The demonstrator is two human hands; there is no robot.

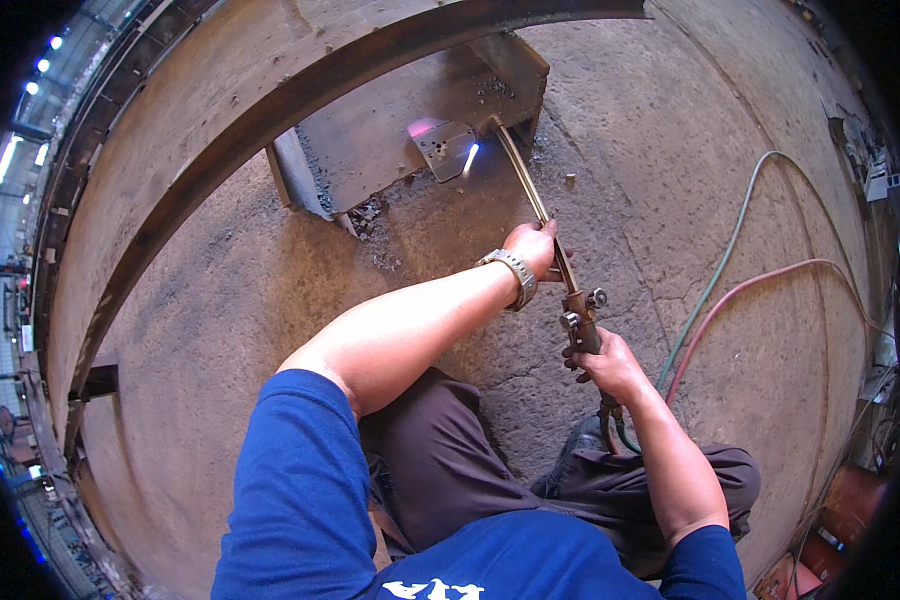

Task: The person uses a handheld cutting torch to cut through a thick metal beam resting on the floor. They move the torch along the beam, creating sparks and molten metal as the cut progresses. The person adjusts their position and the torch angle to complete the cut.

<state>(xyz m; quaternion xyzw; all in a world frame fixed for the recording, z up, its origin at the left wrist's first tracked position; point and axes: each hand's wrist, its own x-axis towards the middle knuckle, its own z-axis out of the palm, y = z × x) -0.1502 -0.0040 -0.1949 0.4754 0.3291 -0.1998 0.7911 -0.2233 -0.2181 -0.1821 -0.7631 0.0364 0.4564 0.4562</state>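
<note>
Both of my hands hold a cutting torch (523, 178) with long brass-coloured tubes. My left hand (532, 247), a watch on its wrist, is closed round the tubes partway along. Farther back, my right hand (611, 366) is wrapped round the torch's handle, below its valve knobs. A bright flame (471, 158) burns near the torch head, at the right edge of a small flat metal plate (442, 150) with several holes. Pinkish light glows at that plate's upper left. Behind and under it stands a rusty steel piece (355, 150) with upright side plates.
A long steel beam (225, 135), bent in the fisheye view, crosses the far side and runs down the left. Dark scraps (368, 215) lie beside the steel piece. A green hose (738, 232) and a red hose (750, 280) trail over the concrete floor (670, 180) at right.
</note>
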